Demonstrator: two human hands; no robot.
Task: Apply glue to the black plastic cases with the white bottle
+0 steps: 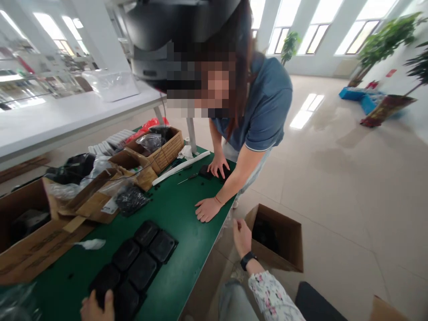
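Observation:
At the lower left, my left hand (96,307) rests at the near end of a group of black square plastic pieces (142,270). Its thumb and forefinger are apart, touching the nearest pieces. These pieces lie in two rows on the green tabletop (179,276). My right hand (242,237), with a dark watch at the wrist, hangs past the table's edge beside an open cardboard box (290,245). Its fingers are curled closed; whatever is in them, if anything, is hidden. Dark contents (265,234) show inside that box.
Across the table a co-worker leans in, one hand (207,209) flat on the top, the other (218,166) on small black pieces. Cardboard boxes (30,256) with plastic bags line the left side. A white tube (180,168) and a screwdriver-like tool (189,178) lie farther back.

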